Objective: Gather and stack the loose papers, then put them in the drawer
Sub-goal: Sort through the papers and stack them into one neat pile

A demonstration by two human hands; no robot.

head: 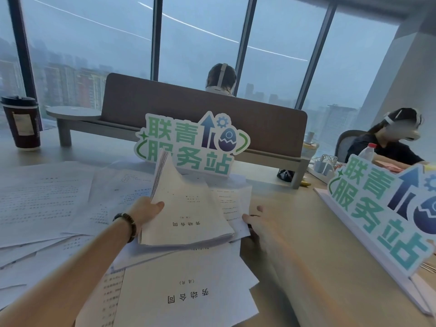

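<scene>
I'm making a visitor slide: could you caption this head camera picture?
Left hand grips a thick white paper stack while right hand reaches for loose printed sheets strewn over the pale desk.

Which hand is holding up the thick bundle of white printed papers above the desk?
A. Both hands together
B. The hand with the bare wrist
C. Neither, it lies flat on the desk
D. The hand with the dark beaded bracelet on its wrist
D: the left hand, with the dark beaded bracelet on its wrist, grips the edge of the thick bundle of white printed papers, while the right hand touches only a loose sheet beside it.
</scene>
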